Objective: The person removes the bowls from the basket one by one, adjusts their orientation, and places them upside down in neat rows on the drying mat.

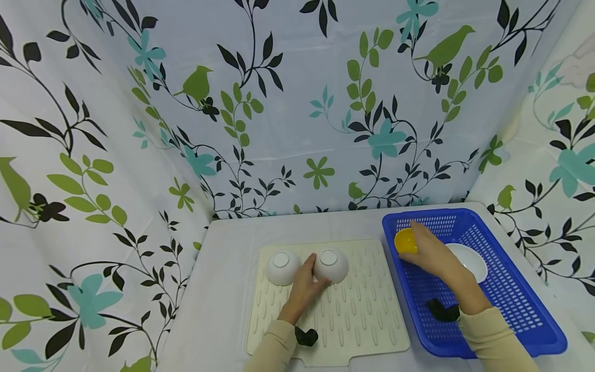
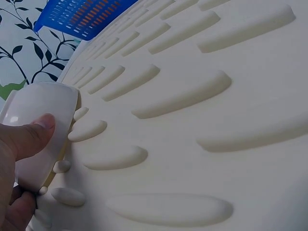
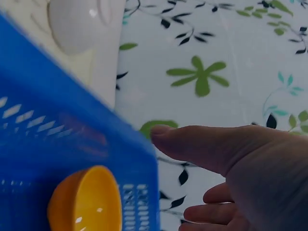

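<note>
Two white bowls stand upside down on a cream ridged mat (image 1: 358, 320). My left hand (image 1: 304, 292) grips the right one of them, the white bowl (image 1: 335, 266), thumb on its near side; the left wrist view shows the thumb flat on the bowl's wall (image 2: 53, 101) and fingertips by its rim. The other white bowl (image 1: 280, 274) is just left of that hand. My right hand (image 1: 429, 253) is over the blue basket, beside a small yellow bowl (image 1: 404, 241). In the right wrist view its thumb is extended, its fingers loosely bent, apart from the yellow bowl (image 3: 96, 202).
The blue perforated basket (image 1: 429, 214) stands right of the mat on a white table (image 1: 218, 268). Inside it lies a white dish (image 1: 471, 262), partly behind my right forearm. A curtain (image 1: 297, 129) with leaves and birds hangs behind and at both sides. Dark straps circle both wrists.
</note>
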Available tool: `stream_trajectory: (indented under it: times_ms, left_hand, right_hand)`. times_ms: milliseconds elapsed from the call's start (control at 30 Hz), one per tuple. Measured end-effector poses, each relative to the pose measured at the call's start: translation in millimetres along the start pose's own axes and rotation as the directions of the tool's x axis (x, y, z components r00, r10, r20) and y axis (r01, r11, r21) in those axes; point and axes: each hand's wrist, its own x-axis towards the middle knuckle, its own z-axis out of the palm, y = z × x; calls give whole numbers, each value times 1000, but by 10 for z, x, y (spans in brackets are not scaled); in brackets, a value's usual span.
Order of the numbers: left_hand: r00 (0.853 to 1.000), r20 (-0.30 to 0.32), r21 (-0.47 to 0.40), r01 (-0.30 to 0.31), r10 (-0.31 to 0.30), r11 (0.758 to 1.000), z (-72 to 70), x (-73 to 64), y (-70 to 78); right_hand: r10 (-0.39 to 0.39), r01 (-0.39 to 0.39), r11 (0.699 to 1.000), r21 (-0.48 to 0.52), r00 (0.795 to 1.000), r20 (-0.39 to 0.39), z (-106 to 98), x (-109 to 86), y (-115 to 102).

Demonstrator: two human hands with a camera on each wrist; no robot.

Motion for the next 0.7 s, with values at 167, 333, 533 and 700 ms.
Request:
stream_trajectory:
  times_ms: [167,333,533,700]
  left_hand:
    - [1000,-1,6,5,-5,1000,-17,11,-14]
    - [1000,-7,7,1,-1,1000,-31,9,-9]
    - [1000,-21,7,-16,16,1000,-37,8,6]
    - [1000,-18,12,-20,20,1000,-25,2,10]
  right_hand:
    - [12,-12,1000,1,1000,24,51,82,250]
    - [71,-71,997,-15,996,58,133,176,454]
    - [147,-144,989,-43,984,101,201,269,620]
    - [162,-156,986,-58,981,107,259,296,697]
